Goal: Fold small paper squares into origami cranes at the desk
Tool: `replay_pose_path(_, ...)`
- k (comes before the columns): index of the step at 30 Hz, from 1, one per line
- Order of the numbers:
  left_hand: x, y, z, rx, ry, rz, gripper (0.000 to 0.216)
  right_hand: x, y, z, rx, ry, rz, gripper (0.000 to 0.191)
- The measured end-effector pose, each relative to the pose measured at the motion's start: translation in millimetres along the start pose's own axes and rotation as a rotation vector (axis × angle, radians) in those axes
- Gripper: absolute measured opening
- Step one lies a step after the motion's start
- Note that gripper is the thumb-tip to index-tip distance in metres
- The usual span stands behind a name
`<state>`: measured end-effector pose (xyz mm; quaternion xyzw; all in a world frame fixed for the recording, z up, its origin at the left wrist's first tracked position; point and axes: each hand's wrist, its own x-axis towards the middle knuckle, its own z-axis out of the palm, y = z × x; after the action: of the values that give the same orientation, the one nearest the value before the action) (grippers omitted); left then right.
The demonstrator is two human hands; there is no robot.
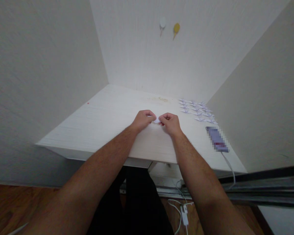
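A small piece of white paper (157, 120) is pinched between my two hands, just above the middle of the white desk (107, 114). My left hand (144, 120) grips its left side with thumb and fingers. On the right side, my right hand (171, 122) holds it the same way. The fingers cover much of the paper, so its folds are hard to make out. To the right of my hands, several folded white paper cranes (197, 110) stand in rows on the desk.
A phone (217, 139), blurred out, lies at the desk's right side with a white cable (229, 164) running over the edge. Walls enclose the desk on three sides. Two hooks (176, 28) hang on the back wall. A power strip (184, 215) lies on the wooden floor.
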<state>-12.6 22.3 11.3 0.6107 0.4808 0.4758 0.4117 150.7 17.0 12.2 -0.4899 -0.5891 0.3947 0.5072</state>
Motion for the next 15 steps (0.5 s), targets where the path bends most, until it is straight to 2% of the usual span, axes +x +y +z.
replay_pose_path(12,1.0,-3.3,1.1,-0.034,0.012,0.059,0.012,-1.1,-0.9,-0.8,-0.059,0.012,-0.019,0.018)
replay_pose_path(15,0.1,-2.3,1.1,-0.017,-0.018,0.057,0.010,-1.7,-0.8,-0.5,-0.066,-0.002,0.005,0.018)
